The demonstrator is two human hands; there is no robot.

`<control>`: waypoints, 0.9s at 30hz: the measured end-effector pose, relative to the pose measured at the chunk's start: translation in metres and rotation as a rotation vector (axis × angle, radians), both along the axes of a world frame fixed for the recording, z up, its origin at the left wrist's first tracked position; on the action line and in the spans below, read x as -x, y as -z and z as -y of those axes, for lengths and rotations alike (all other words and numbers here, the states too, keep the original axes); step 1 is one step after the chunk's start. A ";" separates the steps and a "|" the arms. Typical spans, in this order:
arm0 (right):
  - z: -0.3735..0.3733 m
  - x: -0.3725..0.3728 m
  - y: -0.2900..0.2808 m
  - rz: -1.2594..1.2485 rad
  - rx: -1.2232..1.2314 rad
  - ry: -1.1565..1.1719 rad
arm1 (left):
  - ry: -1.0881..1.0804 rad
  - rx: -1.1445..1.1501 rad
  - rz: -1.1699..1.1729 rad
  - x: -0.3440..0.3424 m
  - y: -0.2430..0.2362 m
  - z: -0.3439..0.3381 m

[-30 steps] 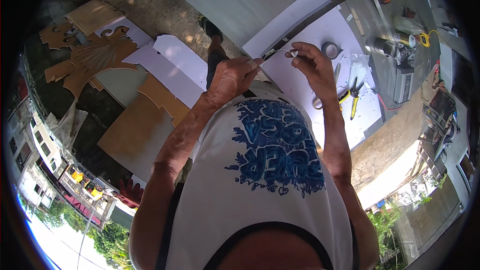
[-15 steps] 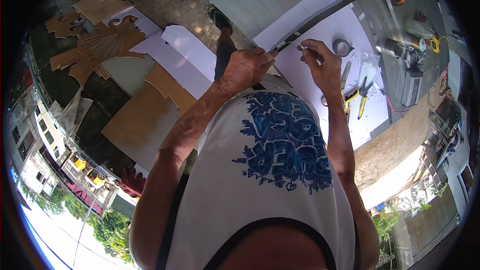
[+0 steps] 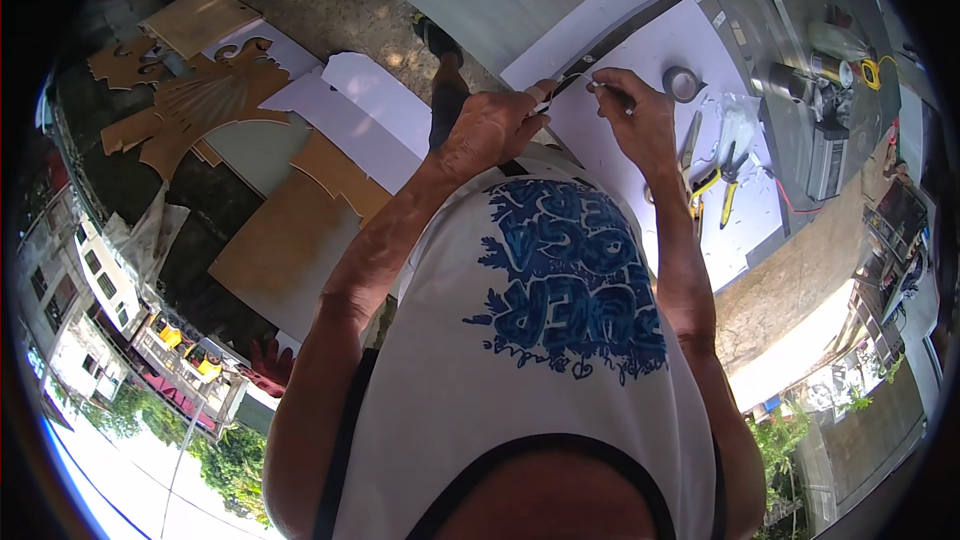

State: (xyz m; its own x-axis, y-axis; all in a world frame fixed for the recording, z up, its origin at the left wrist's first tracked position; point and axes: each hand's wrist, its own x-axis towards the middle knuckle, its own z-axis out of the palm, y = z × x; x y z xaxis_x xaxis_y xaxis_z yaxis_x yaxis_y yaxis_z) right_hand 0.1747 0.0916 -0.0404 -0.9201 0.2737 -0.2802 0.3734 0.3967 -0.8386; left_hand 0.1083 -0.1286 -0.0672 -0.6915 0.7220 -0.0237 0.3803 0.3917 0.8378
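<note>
A long, dark, slightly curved strip (image 3: 655,17) runs from the far right of the worktable down to my left hand (image 3: 492,128). That hand is closed around its near end, with a thin white strand (image 3: 546,108) showing at the fingertips. Just to the right, my right hand (image 3: 637,112) is raised over the white sheet (image 3: 712,65), thumb and fingers pinched. A small whitish piece (image 3: 594,87) shows at its fingertips, too small to name for certain. The two hands are a short gap apart, in front of my body.
On the white sheet lie a roll of grey tape (image 3: 683,83), scissors (image 3: 690,143), yellow-and-black pliers (image 3: 730,178), a clear plastic bag (image 3: 738,123) and scraps. Cans (image 3: 830,68) and a metal box (image 3: 828,162) stand right. Cut brown boards (image 3: 215,90) lie left.
My right hand has shifted slightly left and its fingers have curled in more. The pale strand that stretched between the hands no longer shows there. My left hand stays nearly in place.
</note>
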 end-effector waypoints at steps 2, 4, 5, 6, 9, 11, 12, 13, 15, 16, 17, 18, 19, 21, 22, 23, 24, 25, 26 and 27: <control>0.001 0.002 0.001 -0.022 -0.019 -0.006 | 0.016 0.026 0.003 0.004 -0.003 0.000; 0.002 0.003 0.001 -0.059 -0.053 -0.018 | 0.039 0.018 0.008 0.009 -0.003 0.001; 0.003 0.004 0.002 -0.080 -0.085 -0.029 | 0.047 0.033 -0.021 0.011 -0.002 0.001; 0.003 0.004 0.002 -0.102 -0.118 -0.040 | 0.055 0.047 -0.051 0.013 -0.002 0.001; 0.004 0.005 0.001 -0.156 -0.179 -0.044 | 0.079 0.113 -0.100 0.019 -0.002 -0.002; 0.005 0.005 -0.001 -0.163 -0.196 -0.040 | 0.082 0.119 -0.127 0.021 -0.002 -0.003; 0.004 0.006 -0.003 -0.153 -0.200 -0.040 | 0.077 0.099 -0.143 0.022 0.000 -0.004; 0.004 0.006 -0.004 -0.144 -0.203 -0.040 | 0.071 0.078 -0.160 0.022 0.001 -0.004; 0.004 0.007 -0.004 -0.147 -0.192 -0.042 | 0.064 0.061 -0.142 0.021 0.005 -0.005; 0.005 0.008 -0.004 -0.149 -0.186 -0.043 | 0.059 0.053 -0.133 0.021 0.006 -0.005; 0.005 0.009 -0.003 -0.162 -0.181 -0.047 | 0.063 0.059 -0.146 0.021 0.007 -0.005; 0.006 0.009 -0.001 -0.174 -0.176 -0.051 | 0.067 0.065 -0.158 0.021 0.007 -0.005; 0.006 0.010 0.000 -0.187 -0.171 -0.056 | 0.070 0.072 -0.171 0.022 0.007 -0.005; 0.006 0.012 0.002 -0.177 -0.176 -0.082 | 0.074 0.082 -0.148 0.022 0.008 -0.004; 0.007 0.012 0.002 -0.172 -0.178 -0.094 | 0.076 0.087 -0.137 0.022 0.009 -0.004; 0.007 0.012 0.002 -0.163 -0.171 -0.093 | 0.075 0.090 -0.137 0.022 0.009 -0.004; 0.008 0.013 0.001 -0.153 -0.163 -0.092 | 0.074 0.092 -0.136 0.022 0.008 -0.004; 0.009 0.014 0.000 -0.143 -0.155 -0.090 | 0.073 0.095 -0.136 0.022 0.008 -0.005; 0.009 0.015 -0.002 -0.129 -0.163 -0.095 | 0.078 0.115 -0.133 0.022 0.007 -0.006; 0.009 0.016 -0.005 -0.114 -0.171 -0.101 | 0.084 0.135 -0.130 0.023 0.006 -0.006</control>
State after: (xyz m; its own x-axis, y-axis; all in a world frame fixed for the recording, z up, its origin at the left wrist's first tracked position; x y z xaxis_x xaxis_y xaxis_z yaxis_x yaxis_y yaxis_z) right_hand 0.1585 0.0827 -0.0357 -0.9683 0.2134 -0.1301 0.2312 0.5676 -0.7902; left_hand 0.0854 -0.1222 -0.0735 -0.6328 0.7733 -0.0384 0.5181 0.4598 0.7213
